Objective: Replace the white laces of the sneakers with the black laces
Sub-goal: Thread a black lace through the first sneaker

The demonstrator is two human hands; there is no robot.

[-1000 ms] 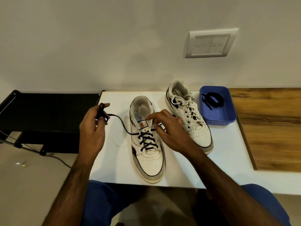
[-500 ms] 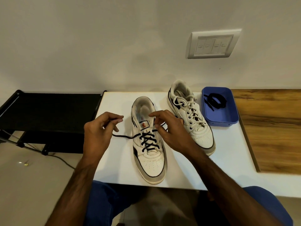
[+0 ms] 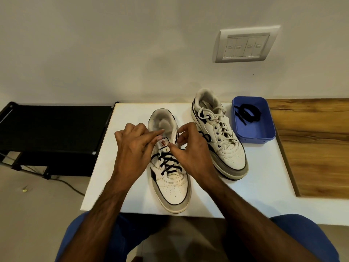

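Both hands [image 3: 162,148], over near sneaker's [image 3: 170,178] tongue

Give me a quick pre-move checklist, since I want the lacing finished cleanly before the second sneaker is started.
1. Black lace crossed through the lower eyelets of the near sneaker: ok.
2. Top eyelets threaded: cannot tell, the left hand and right hand cover them.
3. Lace ends held: cannot tell, fingers hide them.
4. Far sneaker relaced: not ok, its white lace is in.
5. Spare black lace ready in the blue tray: ok.
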